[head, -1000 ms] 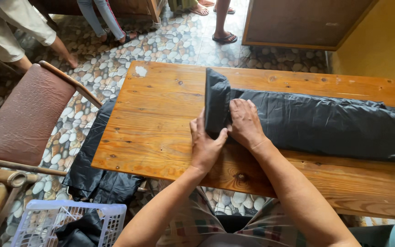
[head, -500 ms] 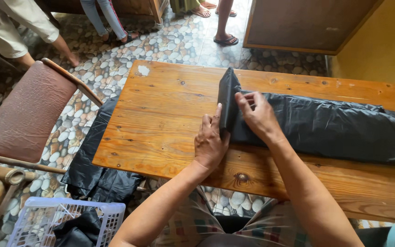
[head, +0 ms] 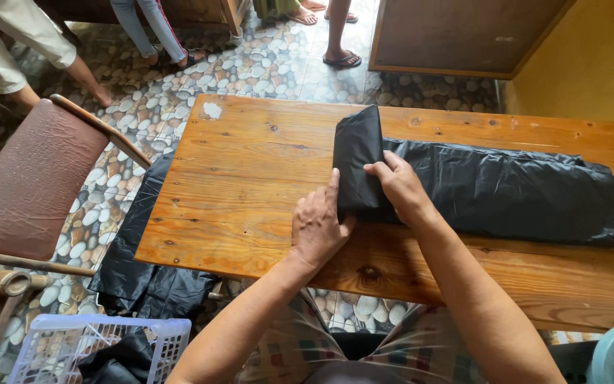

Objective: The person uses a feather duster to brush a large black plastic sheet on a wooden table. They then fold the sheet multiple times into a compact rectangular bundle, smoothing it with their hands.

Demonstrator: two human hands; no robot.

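While folded upward, black garment (head: 492,192) end under right hand (head: 399,186), left hand (head: 318,227) flat beside.

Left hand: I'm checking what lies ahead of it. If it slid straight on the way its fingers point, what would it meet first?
The left hand points away from the body, fingers against the folded end of the black plastic sheet. Going on, it would likely run along that fold's edge, then over the bare wooden table.
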